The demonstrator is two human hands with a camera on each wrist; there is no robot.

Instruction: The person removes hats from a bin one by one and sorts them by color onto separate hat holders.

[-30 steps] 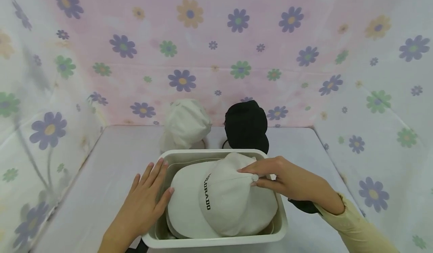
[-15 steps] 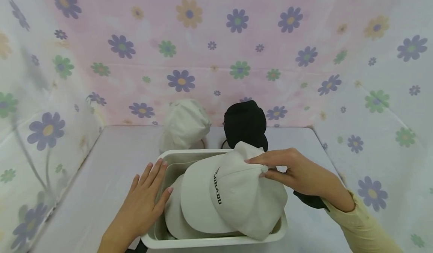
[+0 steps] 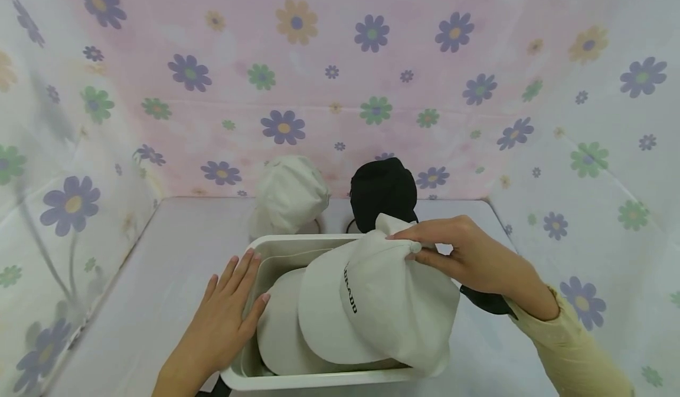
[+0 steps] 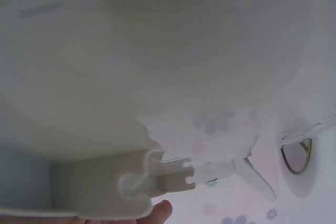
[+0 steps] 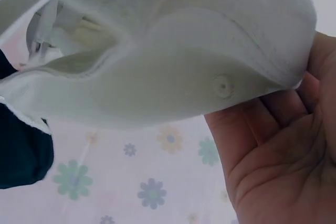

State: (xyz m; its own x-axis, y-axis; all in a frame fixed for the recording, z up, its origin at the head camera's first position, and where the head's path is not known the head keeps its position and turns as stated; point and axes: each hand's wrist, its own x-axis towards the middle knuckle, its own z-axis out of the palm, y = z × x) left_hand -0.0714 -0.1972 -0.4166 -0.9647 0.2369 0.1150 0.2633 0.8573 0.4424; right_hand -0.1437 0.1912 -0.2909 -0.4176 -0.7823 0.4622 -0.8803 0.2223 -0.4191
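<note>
The left hand [image 3: 225,311], its grip relaxed with fingers straight, rests on the left rim of a white bin [image 3: 308,380]. A pale cap [image 3: 278,329] lies inside; above it, tilted with its crown raised toward the bin's right end, is a lettered cap [image 3: 382,320]. The right hand [image 3: 475,258] has its grip closed on that crown (thumb and fingers pinch it by the top button). The bin sits on a white worktop [image 3: 196,223]; behind stand a rear white cap [image 3: 292,190], then a black cap [image 3: 382,187]. Flowered sheeting [image 3: 228,40], pink at the back and whitish at the sides, walls the space.
</note>
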